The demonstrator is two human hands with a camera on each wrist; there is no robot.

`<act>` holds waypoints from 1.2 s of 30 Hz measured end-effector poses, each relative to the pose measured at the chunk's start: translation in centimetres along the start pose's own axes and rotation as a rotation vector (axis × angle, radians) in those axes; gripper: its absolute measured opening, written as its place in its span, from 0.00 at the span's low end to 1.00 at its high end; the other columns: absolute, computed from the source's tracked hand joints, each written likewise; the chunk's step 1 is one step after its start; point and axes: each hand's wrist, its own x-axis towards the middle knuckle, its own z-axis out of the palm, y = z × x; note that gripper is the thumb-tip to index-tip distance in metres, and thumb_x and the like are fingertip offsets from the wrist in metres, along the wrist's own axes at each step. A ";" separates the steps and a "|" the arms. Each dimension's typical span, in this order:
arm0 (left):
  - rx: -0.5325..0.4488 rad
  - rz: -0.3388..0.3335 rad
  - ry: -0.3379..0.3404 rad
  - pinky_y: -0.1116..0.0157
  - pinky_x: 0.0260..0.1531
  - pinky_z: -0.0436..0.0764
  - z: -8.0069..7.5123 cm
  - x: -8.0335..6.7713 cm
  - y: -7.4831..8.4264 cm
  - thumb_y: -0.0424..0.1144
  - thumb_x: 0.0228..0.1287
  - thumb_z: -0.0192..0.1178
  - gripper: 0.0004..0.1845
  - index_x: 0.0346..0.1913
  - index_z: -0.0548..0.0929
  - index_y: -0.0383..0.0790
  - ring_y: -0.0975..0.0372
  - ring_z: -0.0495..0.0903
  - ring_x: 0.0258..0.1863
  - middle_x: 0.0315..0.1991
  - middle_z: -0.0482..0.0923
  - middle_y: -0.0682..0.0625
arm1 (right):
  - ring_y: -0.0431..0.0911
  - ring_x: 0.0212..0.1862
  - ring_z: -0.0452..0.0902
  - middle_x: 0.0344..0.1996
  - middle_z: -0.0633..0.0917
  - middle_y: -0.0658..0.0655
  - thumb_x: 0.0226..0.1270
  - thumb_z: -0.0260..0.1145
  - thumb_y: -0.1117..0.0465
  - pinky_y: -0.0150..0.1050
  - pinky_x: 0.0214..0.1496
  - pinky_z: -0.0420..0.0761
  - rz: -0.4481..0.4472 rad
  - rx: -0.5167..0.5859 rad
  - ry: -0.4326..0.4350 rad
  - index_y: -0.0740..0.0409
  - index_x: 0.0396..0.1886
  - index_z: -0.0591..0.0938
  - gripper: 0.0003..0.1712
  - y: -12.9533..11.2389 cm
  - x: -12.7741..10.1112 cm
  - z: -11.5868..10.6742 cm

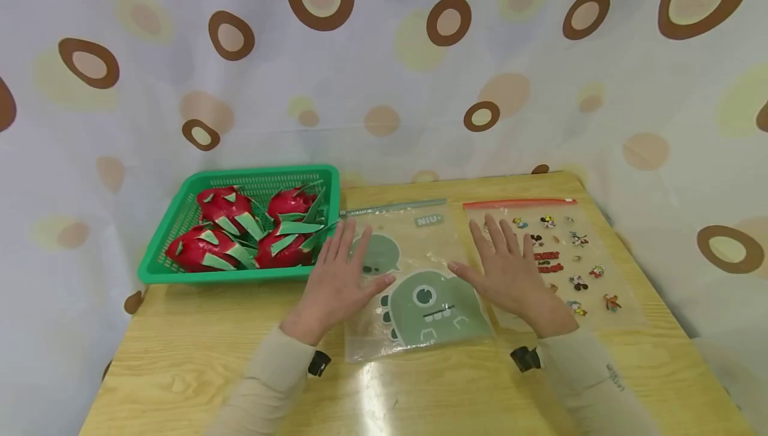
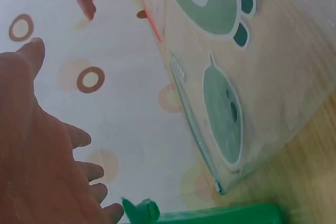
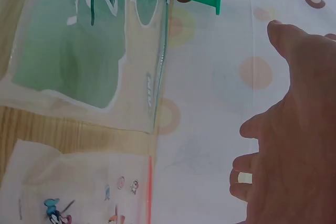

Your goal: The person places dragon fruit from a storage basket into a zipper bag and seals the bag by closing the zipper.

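Both hands are held above the table with fingers straight and nothing in them. In the head view my left hand [image 1: 337,284] hovers over the left edge of a clear zip bag [image 1: 441,243] printed with a green one-eyed monster. My right hand [image 1: 513,273] is above the gap between that bag and a second zip bag [image 1: 600,263], which has a red slider strip and small cartoon figures. Both bags lie flat. A green plastic basket [image 1: 157,249], left of my left hand, holds several red dragon fruits [image 1: 201,249] with green scales.
The wooden table [image 1: 180,356] stands against a white curtain [image 1: 384,76] with brown and yellow circles. The basket sits at the back left of the table. Dark straps show at both wrists.
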 end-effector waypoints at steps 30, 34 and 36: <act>-0.211 -0.227 -0.116 0.43 0.74 0.54 5.7 1.9 -1.3 0.63 0.74 0.45 0.45 0.80 0.44 0.39 0.42 0.33 0.79 0.79 0.33 0.33 | 0.72 0.69 0.62 0.68 0.63 0.80 0.78 0.51 0.47 0.64 0.70 0.65 0.087 0.311 -0.094 0.80 0.71 0.57 0.41 -0.4 3.3 4.9; -0.210 -0.258 -0.101 0.44 0.74 0.56 5.9 2.0 -1.4 0.60 0.74 0.49 0.45 0.79 0.45 0.36 0.41 0.37 0.79 0.79 0.35 0.32 | 0.73 0.67 0.64 0.64 0.67 0.82 0.76 0.53 0.54 0.64 0.68 0.66 0.119 0.331 -0.094 0.83 0.67 0.62 0.36 -0.2 3.7 5.1; -0.204 -0.267 -0.094 0.43 0.73 0.58 6.0 2.0 -1.5 0.58 0.73 0.51 0.45 0.79 0.46 0.35 0.39 0.40 0.79 0.78 0.36 0.30 | 0.73 0.67 0.64 0.63 0.68 0.82 0.76 0.53 0.55 0.64 0.68 0.67 0.127 0.347 -0.091 0.83 0.66 0.63 0.35 0.0 4.0 5.2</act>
